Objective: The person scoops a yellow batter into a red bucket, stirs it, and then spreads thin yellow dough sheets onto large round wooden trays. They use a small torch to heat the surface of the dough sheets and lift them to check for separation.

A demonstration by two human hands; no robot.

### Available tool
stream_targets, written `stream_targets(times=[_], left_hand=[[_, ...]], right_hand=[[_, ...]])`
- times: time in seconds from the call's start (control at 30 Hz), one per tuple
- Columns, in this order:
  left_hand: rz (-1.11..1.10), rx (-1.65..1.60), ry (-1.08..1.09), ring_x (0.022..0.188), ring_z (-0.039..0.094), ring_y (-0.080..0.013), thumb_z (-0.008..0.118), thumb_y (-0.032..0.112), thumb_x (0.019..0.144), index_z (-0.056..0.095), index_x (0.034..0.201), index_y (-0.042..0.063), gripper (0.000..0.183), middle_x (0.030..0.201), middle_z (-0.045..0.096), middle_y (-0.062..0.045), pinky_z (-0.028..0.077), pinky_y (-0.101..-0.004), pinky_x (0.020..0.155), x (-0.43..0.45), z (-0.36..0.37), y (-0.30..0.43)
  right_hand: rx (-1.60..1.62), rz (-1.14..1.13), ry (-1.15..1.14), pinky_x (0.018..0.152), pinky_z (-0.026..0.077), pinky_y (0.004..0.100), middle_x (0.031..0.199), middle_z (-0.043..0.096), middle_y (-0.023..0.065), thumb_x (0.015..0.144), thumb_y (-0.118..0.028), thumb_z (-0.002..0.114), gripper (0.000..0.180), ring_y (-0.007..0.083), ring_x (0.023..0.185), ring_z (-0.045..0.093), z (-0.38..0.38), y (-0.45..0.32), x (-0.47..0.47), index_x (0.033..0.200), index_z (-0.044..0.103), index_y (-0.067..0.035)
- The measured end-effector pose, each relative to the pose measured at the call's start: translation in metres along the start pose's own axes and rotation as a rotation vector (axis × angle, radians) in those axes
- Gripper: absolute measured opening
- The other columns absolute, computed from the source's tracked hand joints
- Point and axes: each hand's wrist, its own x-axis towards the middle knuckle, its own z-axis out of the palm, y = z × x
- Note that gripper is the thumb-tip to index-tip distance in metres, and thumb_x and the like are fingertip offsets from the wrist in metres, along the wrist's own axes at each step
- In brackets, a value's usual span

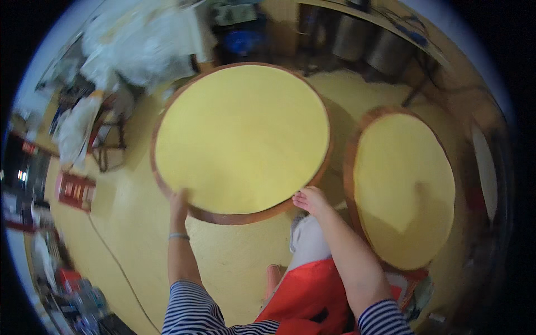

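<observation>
A large round board (173,194) with a brown wooden rim lies before me, topped by a smooth yellow covering (243,134). At its near left edge is my left hand (180,201), blurred, its fingertips over the rim; how firmly it grips is unclear. On the near right edge, my right hand (310,200) has its thumb and fingers drawn together at the covering's border. What supports the round board is hidden beneath it. To the right stands a second yellow-topped piece (402,167), also brown-rimmed, with a shadow across its surface.
A red plastic stool (76,190) stands on the yellow floor (130,238) at left, near a cable (115,259). Clear plastic sheeting (142,46) is heaped at the back left. Grey cylindrical containers (351,37) sit under a bench (402,29). Red cloth (310,289) covers my lap.
</observation>
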Motion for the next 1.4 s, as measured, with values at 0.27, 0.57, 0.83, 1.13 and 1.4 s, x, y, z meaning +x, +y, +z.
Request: stream_targets(times=[0.27, 0.57, 0.83, 1.13, 1.4], left_hand=[[0.175, 0.375, 0.496, 0.101, 0.054, -0.0267, 0.056, 0.01, 0.081, 0.045, 0.125, -0.003, 0.048, 0.111, 0.058, -0.015, 0.044, -0.0412, 0.087, -0.025, 0.037, 0.071], [0.253, -0.311, -0.34, 0.09, 0.055, -0.0158, 0.054, 0.013, 0.085, 0.056, 0.107, 0.001, 0.025, 0.103, 0.057, -0.008, 0.048, -0.0296, 0.074, -0.067, 0.261, 0.189], [0.318, 0.396, -0.721, 0.079, 0.061, -0.0266, 0.061, 0.017, 0.079, 0.059, 0.103, 0.001, 0.029, 0.089, 0.063, -0.014, 0.049, -0.0347, 0.067, -0.192, 0.483, 0.225], [0.223, 0.234, -0.153, 0.08, 0.063, -0.0296, 0.07, 0.016, 0.07, 0.062, 0.088, -0.002, 0.027, 0.085, 0.065, -0.018, 0.05, -0.0382, 0.07, -0.217, 0.508, 0.205], [-0.149, -0.119, -0.497, 0.058, 0.062, -0.0174, 0.063, 0.012, 0.077, 0.062, 0.086, -0.005, 0.019, 0.071, 0.064, -0.01, 0.05, -0.0296, 0.05, -0.201, 0.506, 0.184]], right_hand=[[-0.049, -0.687, 0.009, 0.067, 0.052, 0.0288, 0.093, 0.059, 0.0079, 0.09, -0.019, 0.053, 0.022, 0.0162, 0.08, 0.061, -0.11, -0.017, -0.156, 0.107, 0.052, -0.004], [-0.715, -0.121, 1.645, 0.09, 0.04, 0.0385, 0.116, 0.049, 0.0179, 0.089, -0.027, 0.054, 0.041, 0.0301, 0.107, 0.048, -0.418, 0.178, -0.427, 0.12, 0.046, -0.002], [-0.189, 0.027, 1.69, 0.095, 0.037, 0.0437, 0.125, 0.044, 0.0197, 0.079, -0.037, 0.066, 0.07, 0.033, 0.115, 0.044, -0.533, 0.317, -0.426, 0.13, 0.037, 0.0], [0.613, -0.461, 1.482, 0.058, 0.046, 0.0315, 0.086, 0.058, 0.0021, 0.084, -0.024, 0.061, 0.039, 0.0167, 0.068, 0.055, -0.572, 0.337, -0.407, 0.115, 0.051, -0.003], [0.344, -0.728, 1.258, 0.072, 0.044, 0.0296, 0.082, 0.057, 0.0016, 0.087, -0.031, 0.058, 0.029, 0.0149, 0.076, 0.055, -0.444, 0.222, -0.472, 0.099, 0.055, -0.004]])
